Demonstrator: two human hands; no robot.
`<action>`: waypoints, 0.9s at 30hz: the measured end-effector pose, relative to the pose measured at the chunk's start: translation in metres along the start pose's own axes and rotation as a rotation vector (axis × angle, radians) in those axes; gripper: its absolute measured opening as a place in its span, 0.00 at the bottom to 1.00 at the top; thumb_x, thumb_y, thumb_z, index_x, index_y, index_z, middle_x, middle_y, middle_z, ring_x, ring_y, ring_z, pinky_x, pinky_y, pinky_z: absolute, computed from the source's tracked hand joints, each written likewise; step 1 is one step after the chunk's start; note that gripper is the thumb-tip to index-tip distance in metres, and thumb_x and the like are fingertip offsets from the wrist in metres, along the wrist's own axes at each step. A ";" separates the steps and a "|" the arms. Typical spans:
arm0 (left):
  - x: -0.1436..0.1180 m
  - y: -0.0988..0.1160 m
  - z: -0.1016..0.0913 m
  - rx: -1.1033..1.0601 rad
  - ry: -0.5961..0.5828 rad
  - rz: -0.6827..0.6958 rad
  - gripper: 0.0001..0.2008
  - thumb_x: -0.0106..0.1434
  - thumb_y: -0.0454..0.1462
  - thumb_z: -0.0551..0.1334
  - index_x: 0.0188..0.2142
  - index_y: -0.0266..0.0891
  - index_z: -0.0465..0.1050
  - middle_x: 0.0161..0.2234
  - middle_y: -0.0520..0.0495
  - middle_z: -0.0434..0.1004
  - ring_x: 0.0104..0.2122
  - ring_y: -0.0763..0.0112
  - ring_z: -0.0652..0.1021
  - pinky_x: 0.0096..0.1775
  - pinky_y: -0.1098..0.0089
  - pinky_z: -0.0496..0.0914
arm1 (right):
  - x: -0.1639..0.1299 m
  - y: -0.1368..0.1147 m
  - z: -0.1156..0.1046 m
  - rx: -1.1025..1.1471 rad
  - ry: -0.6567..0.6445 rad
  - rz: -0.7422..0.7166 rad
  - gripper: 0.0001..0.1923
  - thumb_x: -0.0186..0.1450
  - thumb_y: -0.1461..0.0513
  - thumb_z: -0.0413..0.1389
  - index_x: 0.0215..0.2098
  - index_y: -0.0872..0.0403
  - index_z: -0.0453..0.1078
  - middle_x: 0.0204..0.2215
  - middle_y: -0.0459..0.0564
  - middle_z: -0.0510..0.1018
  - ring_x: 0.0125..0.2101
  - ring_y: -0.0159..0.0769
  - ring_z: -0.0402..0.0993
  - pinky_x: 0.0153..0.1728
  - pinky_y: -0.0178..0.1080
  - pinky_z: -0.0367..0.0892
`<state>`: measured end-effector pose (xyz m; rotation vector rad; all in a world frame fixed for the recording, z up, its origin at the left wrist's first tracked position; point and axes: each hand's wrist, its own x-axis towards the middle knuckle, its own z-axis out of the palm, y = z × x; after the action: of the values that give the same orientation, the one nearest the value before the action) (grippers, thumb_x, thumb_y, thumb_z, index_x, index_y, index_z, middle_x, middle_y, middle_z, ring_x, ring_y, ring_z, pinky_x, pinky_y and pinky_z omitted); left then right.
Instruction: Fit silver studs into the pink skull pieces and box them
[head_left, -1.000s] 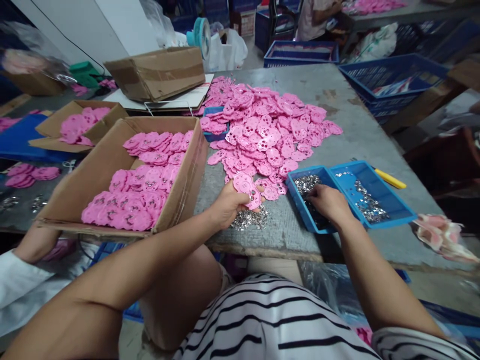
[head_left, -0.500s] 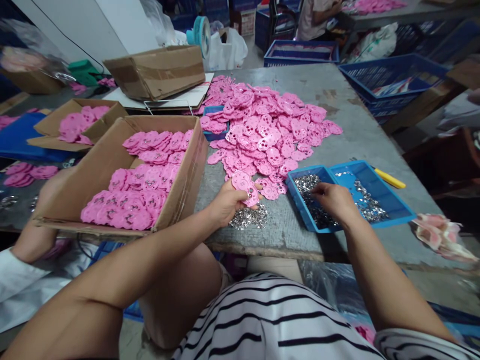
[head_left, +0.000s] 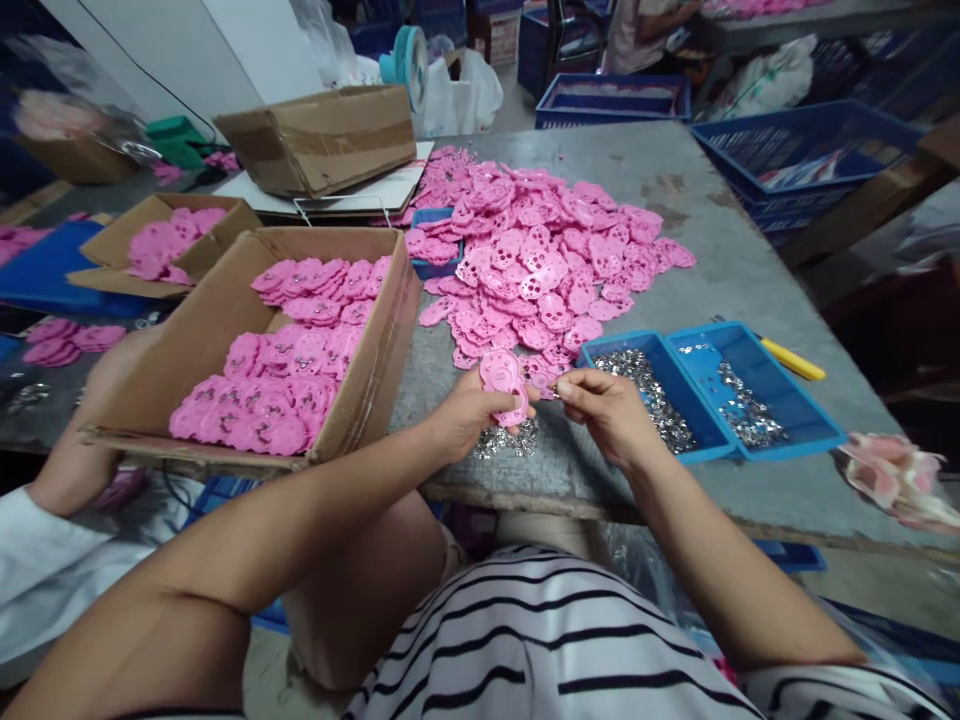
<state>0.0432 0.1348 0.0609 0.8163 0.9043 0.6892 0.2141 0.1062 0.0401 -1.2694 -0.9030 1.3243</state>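
Between the thumb and fingers of my left hand (head_left: 470,410) is a flat pink plastic piece (head_left: 502,378) with small holes and a wavy edge. My right hand (head_left: 604,408) is pinched around a tiny shiny metal part (head_left: 556,387), close to the right of the pink piece; its exact shape is too small to make out. Under my left hand lies a small heap of silvery metal parts (head_left: 508,438). To the right stands a blue two-compartment tray (head_left: 806,440), with metal parts in both halves. Beyond my hands spreads a large pile of pink pieces (head_left: 536,260).
A cardboard box (head_left: 401,330) with stacked pink pieces stands at left, near another person's arm (head_left: 82,450). A yellow-handled tool (head_left: 793,359) lies behind the tray. A crumpled cloth-like bundle (head_left: 896,475) sits at the right edge. Blue crates (head_left: 806,150) stand beyond the table.
My right hand has left the tray's left compartment and moved left beside the pink piece, bringing a tiny metal part. My left hand still grips the pink piece.
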 end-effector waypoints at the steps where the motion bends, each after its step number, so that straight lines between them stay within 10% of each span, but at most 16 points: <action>1: 0.000 -0.001 0.000 -0.003 0.002 -0.002 0.17 0.42 0.31 0.67 0.34 0.36 0.68 0.30 0.47 0.78 0.26 0.70 0.77 0.20 0.76 0.68 | -0.001 0.002 0.005 0.037 -0.011 0.001 0.20 0.41 0.49 0.71 0.21 0.54 0.75 0.15 0.41 0.67 0.17 0.25 0.54 0.20 0.34 0.48; 7: 0.001 -0.004 0.001 -0.041 0.018 0.033 0.20 0.41 0.34 0.71 0.34 0.36 0.69 0.26 0.51 0.75 0.24 0.71 0.77 0.19 0.76 0.67 | 0.002 0.013 0.019 0.056 -0.041 -0.042 0.16 0.47 0.49 0.68 0.24 0.52 0.78 0.17 0.42 0.70 0.17 0.25 0.52 0.20 0.34 0.49; 17: 0.002 -0.006 -0.001 -0.046 0.087 0.070 0.17 0.41 0.36 0.73 0.29 0.36 0.69 0.22 0.51 0.73 0.21 0.72 0.74 0.16 0.76 0.62 | -0.006 0.026 0.020 -0.567 0.054 -0.701 0.08 0.65 0.59 0.55 0.37 0.48 0.78 0.29 0.49 0.75 0.31 0.36 0.70 0.32 0.41 0.67; 27: 0.003 -0.006 0.001 -0.059 0.187 0.050 0.18 0.41 0.34 0.73 0.31 0.36 0.68 0.20 0.56 0.71 0.19 0.76 0.72 0.14 0.77 0.60 | -0.003 0.021 0.020 -0.828 0.001 -0.772 0.09 0.65 0.59 0.54 0.27 0.50 0.71 0.30 0.52 0.77 0.32 0.39 0.72 0.33 0.42 0.66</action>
<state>0.0467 0.1338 0.0557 0.7326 1.0299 0.8425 0.1902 0.1024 0.0237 -1.2799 -1.8132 0.3177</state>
